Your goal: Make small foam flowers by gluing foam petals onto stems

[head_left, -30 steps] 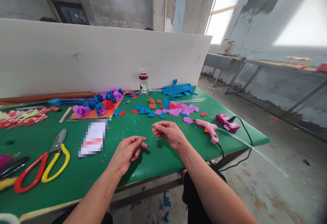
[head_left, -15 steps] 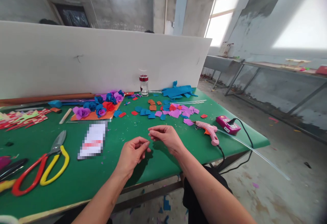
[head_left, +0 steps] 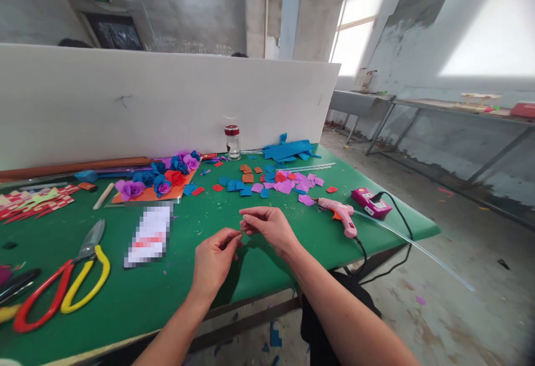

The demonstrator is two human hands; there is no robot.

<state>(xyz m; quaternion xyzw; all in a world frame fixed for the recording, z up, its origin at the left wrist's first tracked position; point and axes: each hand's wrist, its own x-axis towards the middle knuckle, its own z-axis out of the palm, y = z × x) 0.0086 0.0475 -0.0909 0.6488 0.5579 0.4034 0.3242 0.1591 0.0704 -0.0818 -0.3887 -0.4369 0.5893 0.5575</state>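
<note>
Green covers the surface [head_left: 137, 305], where a pink glue gun [head_left: 339, 208] lies on its side, nozzle pointing left. Left of the glue gun, and apart from it, the right hand [head_left: 270, 228] is raised with its fingers bent toward the thumb; farther left and slightly nearer the wearer, the left hand [head_left: 214, 257] brings thumb and forefinger together. The fingertips of the two nearly meet, but I cannot tell whether either is grasping anything. Cut paper pieces [head_left: 285, 186] lie beyond the right hand, spreading leftward from the glue gun's nozzle. A purple power strip [head_left: 371, 203] sits just right of the glue gun. Well left of the glue gun are paper flowers [head_left: 162, 185] and red-and-yellow-handled scissors [head_left: 87, 253]; beyond it, toward the white board [head_left: 175, 101], rests folded blue paper [head_left: 288, 151].
</note>
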